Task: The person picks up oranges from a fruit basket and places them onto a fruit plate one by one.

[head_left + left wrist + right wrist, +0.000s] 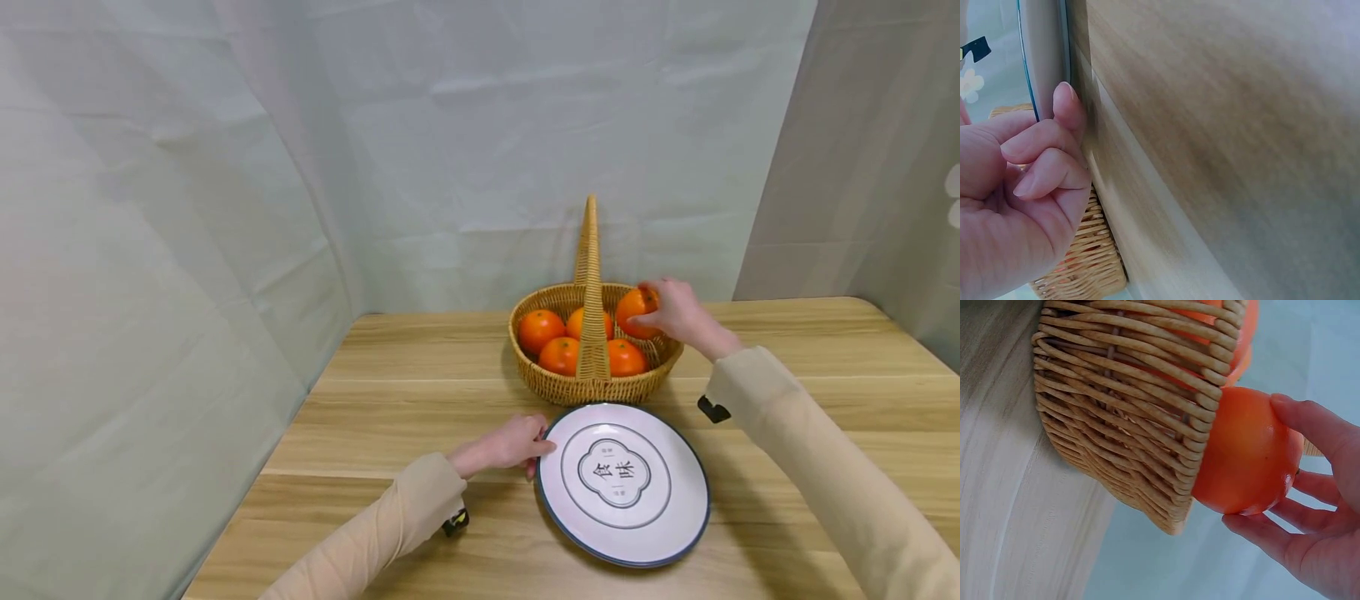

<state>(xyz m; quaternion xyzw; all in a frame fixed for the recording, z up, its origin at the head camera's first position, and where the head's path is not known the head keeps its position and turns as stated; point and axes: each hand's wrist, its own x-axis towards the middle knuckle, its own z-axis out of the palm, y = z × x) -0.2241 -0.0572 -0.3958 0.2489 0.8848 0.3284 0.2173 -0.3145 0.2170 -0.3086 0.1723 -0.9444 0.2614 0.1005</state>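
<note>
My right hand (675, 312) grips an orange (1250, 450) between thumb and fingers at the right end of a wicker basket (555, 385). In the right wrist view, the fruit sits just over the woven rim, with the fingertips around its outer side. Several more oranges (542, 331) lie inside the basket, partly covered by its tall handle (592, 292). My left hand (513, 443) pinches the left rim of a white plate (678, 492) with a dark blue edge and printed characters. The left wrist view shows its other fingers (1054, 172) curled beside the rim.
Both hands work over a wood-grain table (360, 400). The plate is directly in front of the basket, close to its near side. Pale cloth (480, 150) hangs behind the table and along the left, with a greyer panel (840, 167) at right.
</note>
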